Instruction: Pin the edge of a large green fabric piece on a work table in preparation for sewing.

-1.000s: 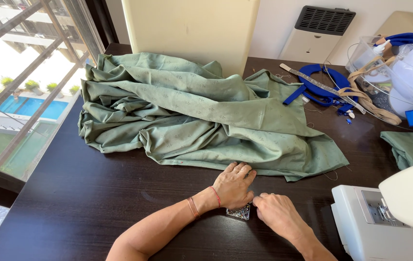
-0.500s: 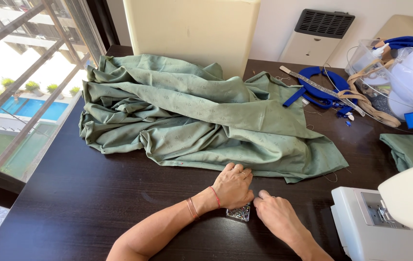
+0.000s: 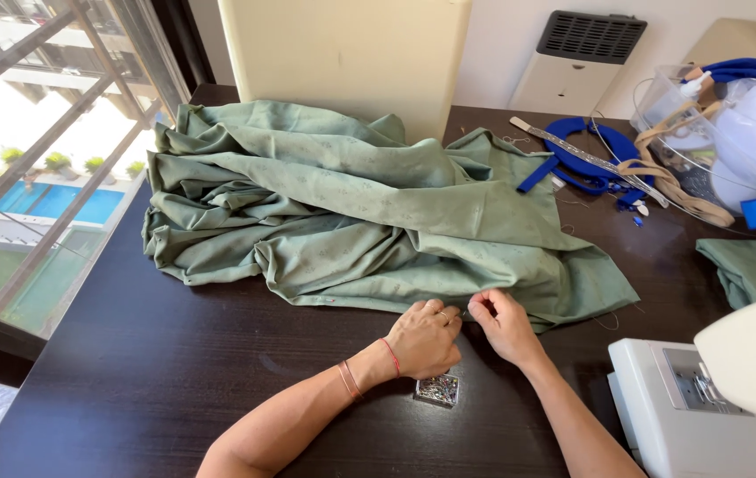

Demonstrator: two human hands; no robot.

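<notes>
Two hands at the near hem of one large green cloth (image 3: pixel 351 212), heaped in loose folds across the far half of a dark table (image 3: pixel 130 381). Left hand (image 3: pixel 422 341) curled knuckles-up, fingertips tucked to the hem; right hand (image 3: pixel 504 326) just beside it, thumb and forefinger pinched together at the same edge. Whether a pin sits in that pinch: too small to tell. Placed close together, seemingly to keep one short stretch of hem flat and steady between them.

One small clear box of pins (image 3: pixel 437 389), partly under the left wrist, kept within easy reach. One white sewing machine (image 3: pixel 705 398) at the right corner of the table.

Cloth: sage green, slight sheen, faint woven motif scattered over it, heavily creased, near edge folded into a narrow band; loose threads trailing at its right corner. Behind it, one cream upright panel (image 3: pixel 343 53). Farther right, blue strapping (image 3: pixel 586 164) and clear bags (image 3: pixel 750 133), well apart from the hands.
</notes>
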